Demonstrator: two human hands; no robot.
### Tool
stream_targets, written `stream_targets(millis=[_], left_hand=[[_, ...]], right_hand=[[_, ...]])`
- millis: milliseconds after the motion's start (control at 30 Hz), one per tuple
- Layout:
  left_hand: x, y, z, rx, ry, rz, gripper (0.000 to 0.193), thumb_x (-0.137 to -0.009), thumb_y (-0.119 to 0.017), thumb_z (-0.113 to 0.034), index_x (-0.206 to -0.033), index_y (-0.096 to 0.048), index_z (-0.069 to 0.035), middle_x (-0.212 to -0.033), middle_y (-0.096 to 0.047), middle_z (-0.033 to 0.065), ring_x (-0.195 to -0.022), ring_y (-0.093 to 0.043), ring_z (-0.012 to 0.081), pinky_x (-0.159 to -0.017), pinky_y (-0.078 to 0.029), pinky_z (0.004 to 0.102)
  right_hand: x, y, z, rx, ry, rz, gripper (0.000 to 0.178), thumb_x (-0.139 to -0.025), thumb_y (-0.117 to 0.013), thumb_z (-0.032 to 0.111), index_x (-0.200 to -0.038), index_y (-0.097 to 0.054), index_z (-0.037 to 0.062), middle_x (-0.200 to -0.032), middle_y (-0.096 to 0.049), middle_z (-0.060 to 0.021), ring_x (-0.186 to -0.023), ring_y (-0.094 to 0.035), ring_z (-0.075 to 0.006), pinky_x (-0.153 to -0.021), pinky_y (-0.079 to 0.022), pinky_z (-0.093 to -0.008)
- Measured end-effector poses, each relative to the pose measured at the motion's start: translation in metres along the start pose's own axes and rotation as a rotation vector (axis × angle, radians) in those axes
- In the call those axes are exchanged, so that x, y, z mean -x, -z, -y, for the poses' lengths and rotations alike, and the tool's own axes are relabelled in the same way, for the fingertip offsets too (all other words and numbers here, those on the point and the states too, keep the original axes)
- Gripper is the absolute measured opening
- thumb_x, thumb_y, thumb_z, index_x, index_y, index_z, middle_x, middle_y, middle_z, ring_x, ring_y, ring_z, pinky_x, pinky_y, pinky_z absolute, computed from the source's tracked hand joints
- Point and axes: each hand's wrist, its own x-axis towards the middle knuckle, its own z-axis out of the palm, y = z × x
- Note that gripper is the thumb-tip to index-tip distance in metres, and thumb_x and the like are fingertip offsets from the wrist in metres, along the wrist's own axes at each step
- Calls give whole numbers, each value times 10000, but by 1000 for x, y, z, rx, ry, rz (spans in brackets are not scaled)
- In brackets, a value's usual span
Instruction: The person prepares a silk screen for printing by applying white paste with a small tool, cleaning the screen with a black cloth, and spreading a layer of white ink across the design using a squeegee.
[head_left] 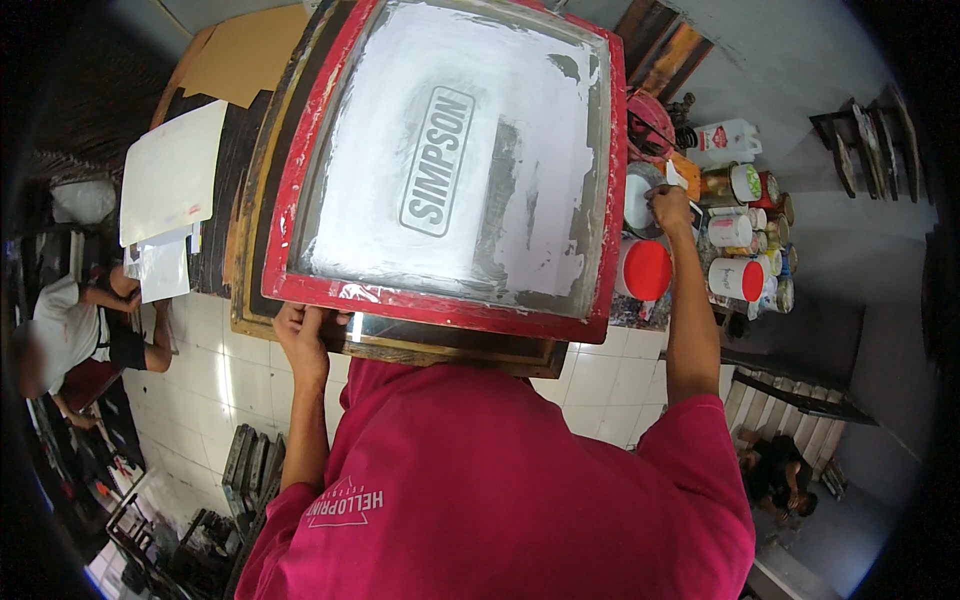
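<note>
Left hand [300, 330] clamps the near rail of the red-framed printing screen [450, 165], which stretches off toward twelve o'clock. Right hand [670, 207], out at two o'clock among the paint tubs [735, 235], seems closed on something small.

Red-framed screen [450, 160], red-lidded white tubs [735, 275]

My left hand [300, 330] is raised in front of my chest, forearm upright and fingers curled closed in a grip at its top. My right arm stretches up and forward, nearly straight, its hand [668, 208] bent at the wrist with fingers pinched together.
</note>
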Motion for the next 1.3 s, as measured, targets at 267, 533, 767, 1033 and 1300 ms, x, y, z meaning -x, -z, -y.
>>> stream_targets(millis=[267,533,767,1033,1300], left_hand=[[-1,-3,-1,-20,-29,-1,178,-961,-557,-103,-879,-634,35,-764,-679,83,-646,-621,124,-631,-483,251],[4,-3,-4,-34,21,-36,191,-962,-525,-99,-864,-634,24,-745,-684,91,-604,-612,130,-586,-482,256],[3,-3,-9,22,33,28,183,-901,-483,-63,-864,-634,33,-725,-690,119,-602,-605,132,-586,-484,259],[2,-2,-5,21,54,38,167,-906,-482,-68,-882,-613,32,-740,-688,124,-608,-600,140,-599,-486,266],[0,0,-13,46,41,92,133,-905,-514,-67,-843,-598,16,-666,-635,96,-569,-568,135,-552,-451,258]], right_hand=[[3,7,-1,102,69,-63,272,-762,-552,97,-930,-754,29,-863,-713,-214,-854,-694,-343,-819,-519,-398],[53,55,67,-191,56,-97,257,-767,-560,20,-968,-721,9,-801,-703,-115,-648,-676,-194,-599,-524,-358],[41,34,7,-77,52,-58,277,-696,-710,82,-969,-735,43,-918,-723,-155,-851,-697,-256,-828,-522,-353],[90,95,183,-562,523,-115,268,-790,-682,2,-1057,-703,-2,-991,-708,-106,-907,-659,-165,-796,-495,-274],[55,-7,318,-279,842,-94,207,-829,-684,57,-1027,-698,-5,-975,-695,-180,-883,-673,-306,-806,-517,-357]])
